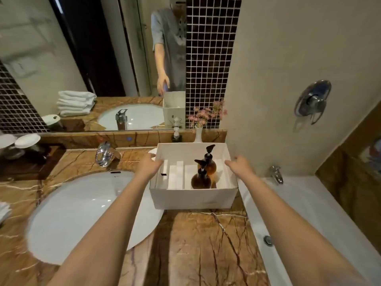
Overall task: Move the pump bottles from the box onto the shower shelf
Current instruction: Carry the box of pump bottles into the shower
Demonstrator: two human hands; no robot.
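Marble counter [195,234] by tub. Two pump bottles [203,172] upright inside white box [193,198]. Left hand [149,164] and right hand [239,164] loosely spread at box rims, gripping nothing. Risk: nudged box tips the bottles.

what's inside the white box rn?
Two amber pump bottles, the near one and the far one, upright toward the right of the box, plus white dividers. The near wall hides the floor's front strip.

No legible txt or labels anywhere.
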